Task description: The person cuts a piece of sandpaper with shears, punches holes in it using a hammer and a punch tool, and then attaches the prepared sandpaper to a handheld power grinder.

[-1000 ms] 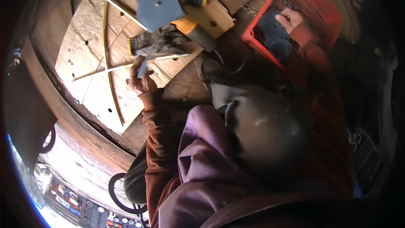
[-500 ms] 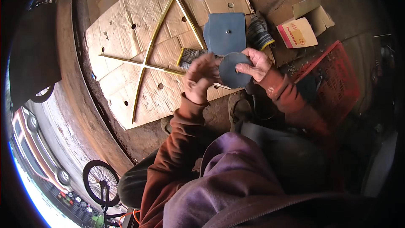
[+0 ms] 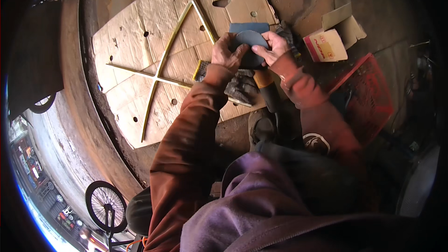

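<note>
A grey sanding disc (image 3: 249,39) is between my two hands. My left hand (image 3: 225,54) grips its left edge with the thumb on its face, and my right hand (image 3: 274,48) pinches the right edge. Just below the disc shows a dark round pad (image 3: 252,59). Under it is a tool with a tan band (image 3: 263,79) and a dark body, partly hidden by my hands. A blue-grey sheet (image 3: 249,28) lies behind the disc. Dark work gloves (image 3: 241,88) rest on the cardboard below my left hand.
Flattened cardboard (image 3: 133,49) covers the ground, with a crossed brass-coloured metal frame (image 3: 158,72) on it. To the right are an open carton (image 3: 325,46) and a red plastic crate (image 3: 373,98). A bicycle wheel (image 3: 106,206) stands at lower left.
Both hands have moved away from my body with the disc. My left hand, apart and blurred before, now grips the disc's left edge. The tan-banded tool has come into view beneath.
</note>
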`<state>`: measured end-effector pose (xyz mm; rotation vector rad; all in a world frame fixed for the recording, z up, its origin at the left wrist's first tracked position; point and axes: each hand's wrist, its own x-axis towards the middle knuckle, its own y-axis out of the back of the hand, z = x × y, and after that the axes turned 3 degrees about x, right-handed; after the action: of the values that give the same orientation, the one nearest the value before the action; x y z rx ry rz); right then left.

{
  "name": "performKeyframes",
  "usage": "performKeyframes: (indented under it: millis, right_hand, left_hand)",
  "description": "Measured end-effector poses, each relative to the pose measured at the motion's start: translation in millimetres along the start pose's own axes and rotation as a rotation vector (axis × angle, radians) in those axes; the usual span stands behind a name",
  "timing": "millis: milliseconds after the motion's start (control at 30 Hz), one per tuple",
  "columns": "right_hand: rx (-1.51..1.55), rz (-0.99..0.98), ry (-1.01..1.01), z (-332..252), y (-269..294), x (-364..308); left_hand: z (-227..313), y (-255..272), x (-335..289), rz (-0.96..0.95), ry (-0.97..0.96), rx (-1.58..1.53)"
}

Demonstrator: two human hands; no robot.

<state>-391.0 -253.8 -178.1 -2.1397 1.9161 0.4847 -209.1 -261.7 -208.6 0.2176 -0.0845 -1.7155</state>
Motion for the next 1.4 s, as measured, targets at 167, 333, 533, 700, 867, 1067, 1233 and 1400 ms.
performKeyframes:
  millis: [167, 333, 533, 700, 867, 1067, 1233, 1400]
  right_hand:
    - [-0.168, 0.132, 0.333, 58.5, 8.9, 44.9]
    - [-0.223, 0.138, 0.219, 53.5, 13.3, 44.6]
    - [-0.265, 0.202, 0.256, 53.4, 17.9, 46.2]
    - [-0.339, 0.272, 0.169, 43.7, 19.8, 32.9]
    - [-0.396, 0.248, 0.143, 37.0, 13.6, 31.5]
    - [-0.366, 0.293, 0.194, 62.7, 20.4, 17.6]
    - [-0.177, 0.474, 0.394, 41.4, 38.0, -15.9]
    - [-1.236, 0.482, 0.396, 71.4, 113.3, -35.9]
  left_hand:
    - [-1.2, -9.0, 27.2, 0.008, 0.080, 0.281]
    - [-1.5, -8.5, 26.3, 0.049, 0.132, 0.397]
    - [-4.4, -10.2, 27.9, 0.226, -0.082, 0.701]
    - [-4.7, -18.0, 23.3, 0.159, 0.295, 0.264]
    - [-20.1, -7.8, 13.7, 0.073, 0.491, -0.105]
    - [-6.0, -18.5, 7.2, 0.101, 0.412, 0.198]
    - [-38.1, -2.4, -2.9, 0.194, 0.285, -0.004]
    - [11.4, -21.9, -12.5, 0.375, -0.253, 0.488]
